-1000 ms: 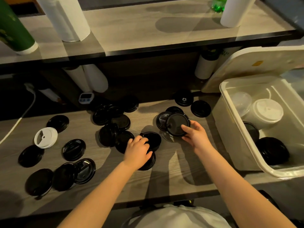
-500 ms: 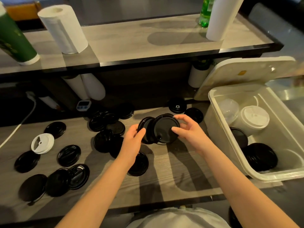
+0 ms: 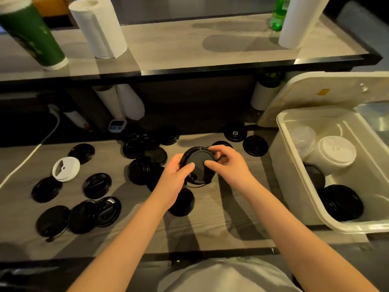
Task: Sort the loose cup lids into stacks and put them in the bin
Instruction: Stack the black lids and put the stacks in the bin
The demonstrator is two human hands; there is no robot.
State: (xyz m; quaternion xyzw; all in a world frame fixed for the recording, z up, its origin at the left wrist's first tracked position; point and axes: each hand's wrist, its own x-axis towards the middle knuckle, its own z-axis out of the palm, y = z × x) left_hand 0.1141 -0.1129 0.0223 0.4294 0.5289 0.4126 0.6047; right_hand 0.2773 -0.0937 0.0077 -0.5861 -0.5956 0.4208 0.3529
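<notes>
Our left hand (image 3: pixel 174 178) and right hand (image 3: pixel 229 165) curled round the black lids (image 3: pixel 197 161) above the counter (image 3: pixel 221 218), left of the bin (image 3: pixel 290 175). We could not read the print on the green cup (image 3: pixel 31 36); loose lids (image 3: pixel 96 185) lay scattered around.

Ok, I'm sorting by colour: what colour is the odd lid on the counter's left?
The odd lid is white, clearest in the head view.

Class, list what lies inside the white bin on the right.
In the bin: black lids, a white lid, clear plastic pieces. Whatever lies beneath them is covered.
</notes>
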